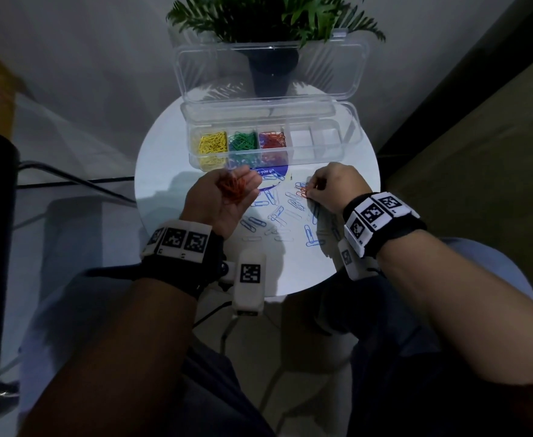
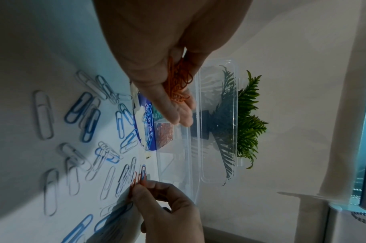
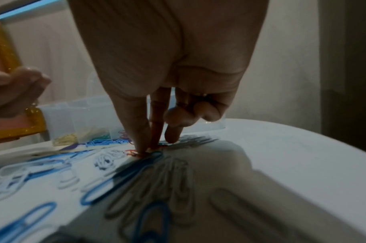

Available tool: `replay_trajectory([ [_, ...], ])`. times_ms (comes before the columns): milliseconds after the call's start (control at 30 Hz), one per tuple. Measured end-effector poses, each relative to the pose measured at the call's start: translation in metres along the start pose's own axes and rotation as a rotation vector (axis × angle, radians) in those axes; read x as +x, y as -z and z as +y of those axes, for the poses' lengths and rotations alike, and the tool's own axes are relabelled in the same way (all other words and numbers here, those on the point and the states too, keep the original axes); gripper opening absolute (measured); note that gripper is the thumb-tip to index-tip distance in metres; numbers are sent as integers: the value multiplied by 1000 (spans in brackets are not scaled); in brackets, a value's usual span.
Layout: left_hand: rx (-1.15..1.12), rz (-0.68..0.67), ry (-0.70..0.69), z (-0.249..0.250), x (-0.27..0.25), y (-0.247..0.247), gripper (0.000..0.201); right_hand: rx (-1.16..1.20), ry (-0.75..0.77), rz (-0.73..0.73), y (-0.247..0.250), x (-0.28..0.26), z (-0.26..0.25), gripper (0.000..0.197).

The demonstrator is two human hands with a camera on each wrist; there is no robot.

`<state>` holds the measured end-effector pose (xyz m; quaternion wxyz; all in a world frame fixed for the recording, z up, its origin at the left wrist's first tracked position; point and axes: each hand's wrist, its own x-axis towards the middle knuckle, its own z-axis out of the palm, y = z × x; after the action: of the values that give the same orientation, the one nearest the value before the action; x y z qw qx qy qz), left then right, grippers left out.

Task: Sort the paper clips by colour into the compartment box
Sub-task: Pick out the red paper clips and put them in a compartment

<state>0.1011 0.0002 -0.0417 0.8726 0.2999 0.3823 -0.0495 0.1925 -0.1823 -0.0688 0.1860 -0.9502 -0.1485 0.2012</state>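
The clear compartment box stands open at the far side of the round white table. It holds yellow clips, green clips and red-orange clips in its left three compartments; the right compartments look empty. My left hand is cupped palm up just in front of the box, holding a bunch of orange clips. My right hand pinches a few orange clips against the table with thumb and forefinger. Blue clips and white clips lie scattered between the hands.
The box's lid stands upright behind it, with a potted fern beyond. A blue printed card lies under the clips near the box front. The table's near edge is close to my wrists; a glass surface lies to the left.
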Motion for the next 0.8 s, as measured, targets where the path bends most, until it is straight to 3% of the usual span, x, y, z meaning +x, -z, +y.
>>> replay_trajectory([
  [400, 44, -31, 9, -2, 0, 0, 32, -250, 104, -21, -11, -10, -8, 24],
  [700, 10, 8, -4, 0, -3, 0, 33, -236, 109, -135, -6, -5, -10, 32],
  [800, -9, -2, -2, 2, -3, 1, 34, -44, 84, -50, 3, -3, -7, 23],
])
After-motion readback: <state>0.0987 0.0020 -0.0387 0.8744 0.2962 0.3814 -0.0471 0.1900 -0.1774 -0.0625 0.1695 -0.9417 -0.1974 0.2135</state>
